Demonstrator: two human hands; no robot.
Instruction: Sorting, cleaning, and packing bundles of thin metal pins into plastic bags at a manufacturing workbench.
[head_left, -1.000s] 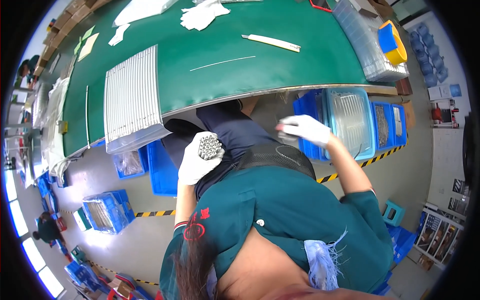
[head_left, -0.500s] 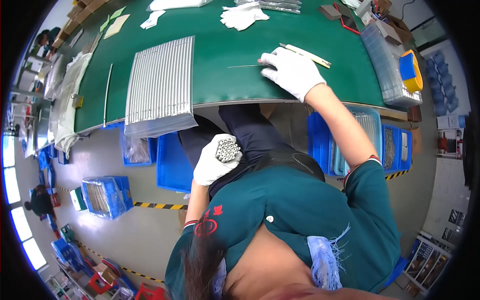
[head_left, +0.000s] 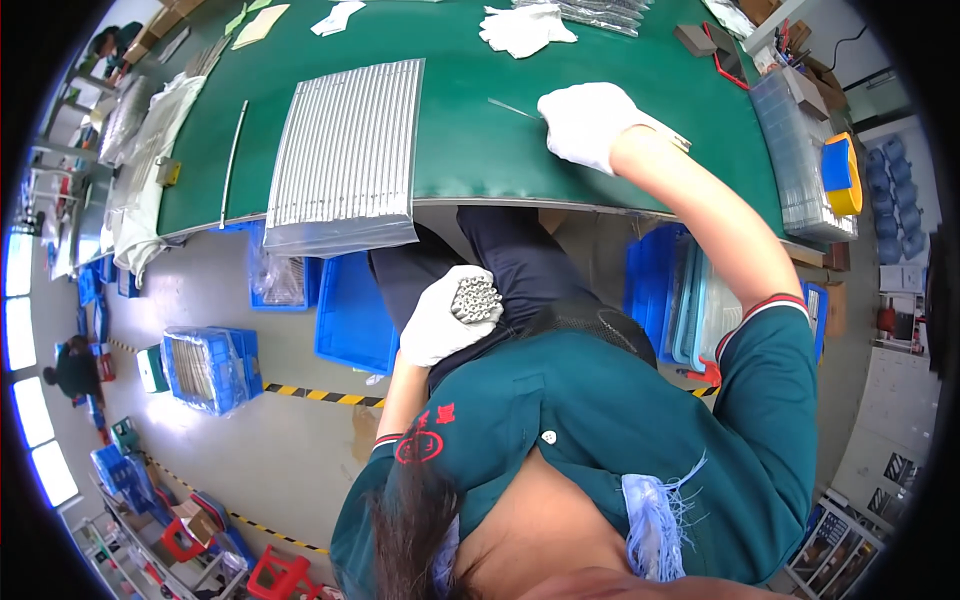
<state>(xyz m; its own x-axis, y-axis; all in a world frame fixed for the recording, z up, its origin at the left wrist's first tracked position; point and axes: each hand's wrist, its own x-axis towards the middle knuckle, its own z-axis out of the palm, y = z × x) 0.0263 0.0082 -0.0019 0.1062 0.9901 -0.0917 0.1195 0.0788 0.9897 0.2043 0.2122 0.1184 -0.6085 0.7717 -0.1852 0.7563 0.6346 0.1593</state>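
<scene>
My left hand (head_left: 440, 318), in a white glove, is closed round a bundle of thin metal tubes (head_left: 477, 300) above my lap; their round open ends face up. Over the green table (head_left: 470, 160), my gloved right hand (head_left: 588, 125) is closed on a thin metal rod (head_left: 513, 107), which sticks out to the left. The rod's other end is hidden in the glove. A pale-handled knife (head_left: 668, 133) lies partly hidden behind my right wrist. Left of that hand, a flat plastic-wrapped pack of metal tubes (head_left: 345, 145) overhangs the table's front edge.
A single tube (head_left: 234, 165) lies left of the pack. White gloves (head_left: 527, 30) lie at the back. Clear plastic trays (head_left: 795, 150) with a yellow-and-blue tape roll (head_left: 840, 174) stand at the right end. Blue bins (head_left: 355, 315) sit below the table edge.
My right hand has turned over and its fingers have closed more; the rod's free end now tilts up and away. The left hand keeps the bundle. The whole view has shifted slightly.
</scene>
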